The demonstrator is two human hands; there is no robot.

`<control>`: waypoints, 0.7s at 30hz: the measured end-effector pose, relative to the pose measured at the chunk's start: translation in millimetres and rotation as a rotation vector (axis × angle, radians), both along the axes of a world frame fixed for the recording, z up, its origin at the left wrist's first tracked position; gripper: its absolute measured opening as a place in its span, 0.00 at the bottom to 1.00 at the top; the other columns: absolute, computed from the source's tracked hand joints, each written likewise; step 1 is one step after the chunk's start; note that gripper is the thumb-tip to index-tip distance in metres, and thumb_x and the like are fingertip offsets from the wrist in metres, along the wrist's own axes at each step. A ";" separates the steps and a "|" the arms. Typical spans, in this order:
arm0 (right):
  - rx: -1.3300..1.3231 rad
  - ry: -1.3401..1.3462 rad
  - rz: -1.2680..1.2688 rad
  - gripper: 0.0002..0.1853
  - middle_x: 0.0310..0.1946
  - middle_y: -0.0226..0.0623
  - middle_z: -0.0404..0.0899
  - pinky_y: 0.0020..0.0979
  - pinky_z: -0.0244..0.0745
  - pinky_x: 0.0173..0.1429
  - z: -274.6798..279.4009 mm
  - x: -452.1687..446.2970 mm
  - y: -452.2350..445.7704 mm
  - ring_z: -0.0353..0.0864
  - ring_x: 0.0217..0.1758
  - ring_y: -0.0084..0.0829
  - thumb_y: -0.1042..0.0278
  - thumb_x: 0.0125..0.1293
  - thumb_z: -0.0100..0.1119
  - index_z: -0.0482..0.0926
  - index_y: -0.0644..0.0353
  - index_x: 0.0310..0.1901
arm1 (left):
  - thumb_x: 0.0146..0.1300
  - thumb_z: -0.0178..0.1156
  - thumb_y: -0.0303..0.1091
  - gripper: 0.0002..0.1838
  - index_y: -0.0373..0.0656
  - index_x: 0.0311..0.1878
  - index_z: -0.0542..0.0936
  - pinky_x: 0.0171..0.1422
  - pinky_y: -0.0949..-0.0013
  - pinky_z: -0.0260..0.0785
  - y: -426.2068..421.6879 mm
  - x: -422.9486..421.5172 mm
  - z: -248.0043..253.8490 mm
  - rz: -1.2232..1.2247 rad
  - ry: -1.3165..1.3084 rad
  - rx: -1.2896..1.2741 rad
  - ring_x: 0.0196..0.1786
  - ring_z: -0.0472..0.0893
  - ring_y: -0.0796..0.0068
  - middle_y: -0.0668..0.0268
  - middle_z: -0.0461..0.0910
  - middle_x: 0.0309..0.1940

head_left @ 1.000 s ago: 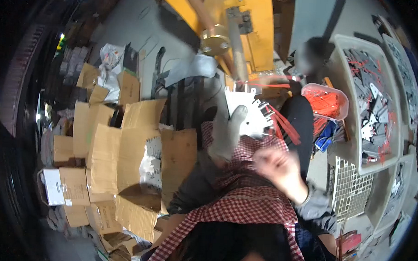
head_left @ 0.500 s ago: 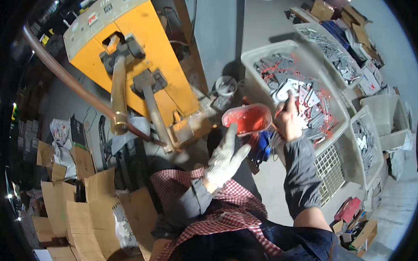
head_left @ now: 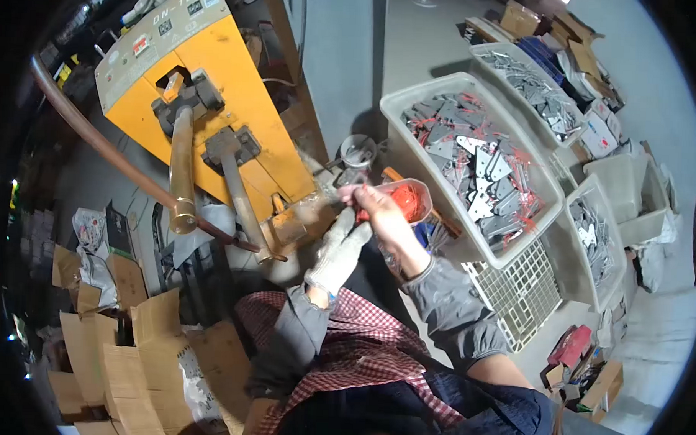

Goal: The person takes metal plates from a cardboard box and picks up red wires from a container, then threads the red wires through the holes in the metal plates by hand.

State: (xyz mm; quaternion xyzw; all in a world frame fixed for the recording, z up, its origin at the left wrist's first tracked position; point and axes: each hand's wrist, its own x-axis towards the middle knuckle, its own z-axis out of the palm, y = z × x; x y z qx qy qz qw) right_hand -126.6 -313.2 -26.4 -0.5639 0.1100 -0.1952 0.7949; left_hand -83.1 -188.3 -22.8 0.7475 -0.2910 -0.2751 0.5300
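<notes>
Because your right hand crosses in front of the small tray, the tray's near left side is hidden, and only part of the red pieces inside shows. A bit of red appears between your two hands too; whether it is held or simply lies behind them, you can't tell from this view. The blue item under the tray is mostly covered and hard to make out.

Your bare right hand reaches in from the right, its back mostly up and its fingers bent toward the left, bunched rather than spread. Your gloved left hand points forward just below it, fingers together and thumb near the right hand; its fingertips are partly covered, so whether either hand grips anything is unclear. Both forearms angle inward in grey sleeves, above the checked apron.

The tray sits just beside the large bin of metal plates. The picture's dark rim swallows the cardboard boxes at far left.
</notes>
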 end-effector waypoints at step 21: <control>0.173 0.067 0.567 0.19 0.44 0.33 0.81 0.29 0.70 0.56 67.9 -13.2 109.6 0.78 0.47 0.24 0.55 0.76 0.44 0.78 0.63 0.49 | 0.73 0.49 0.41 0.14 0.41 0.35 0.75 0.28 0.76 0.66 126.0 -17.0 49.6 0.160 0.585 -0.370 0.20 0.71 0.79 0.71 0.71 0.18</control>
